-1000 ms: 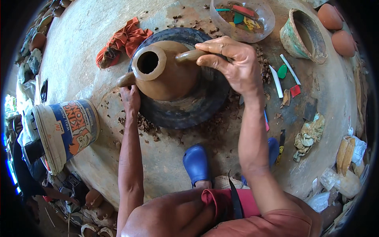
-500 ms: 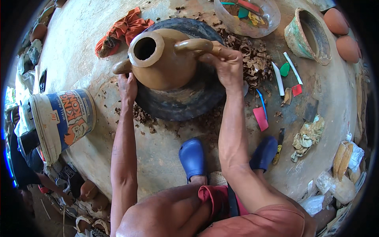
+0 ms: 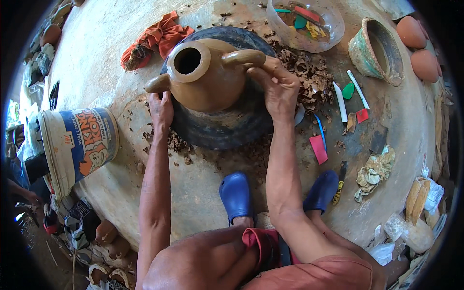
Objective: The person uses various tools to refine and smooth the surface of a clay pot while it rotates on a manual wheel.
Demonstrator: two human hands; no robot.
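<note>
A wet brown clay jar (image 3: 208,89) with a round open mouth and two looped handles stands on a dark round turntable (image 3: 212,137). My left hand (image 3: 161,108) is at the left handle (image 3: 157,83), its fingers curled beneath and behind it, partly hidden. At the right handle (image 3: 244,57), my right hand (image 3: 280,89) has its fingers bent and closed at the outer end, against the jar's side. Some of the right fingertips are hidden behind the handle. Brown clay shavings (image 3: 311,77) lie heaped beside the turntable, near my right hand.
An orange cloth bundle (image 3: 159,38) lies behind the turntable. At left, a paint bucket (image 3: 82,145) rests tilted. A clear plastic basin (image 3: 309,38) and a greenish pot (image 3: 374,50) sit at far right. Small coloured scrapers (image 3: 318,150) and crumpled cloth (image 3: 374,171) lie right.
The jar and both hands appear slightly farther right, along with a small shift of the whole view. My hold looks the same. At the left edge, another person's arm has moved.
</note>
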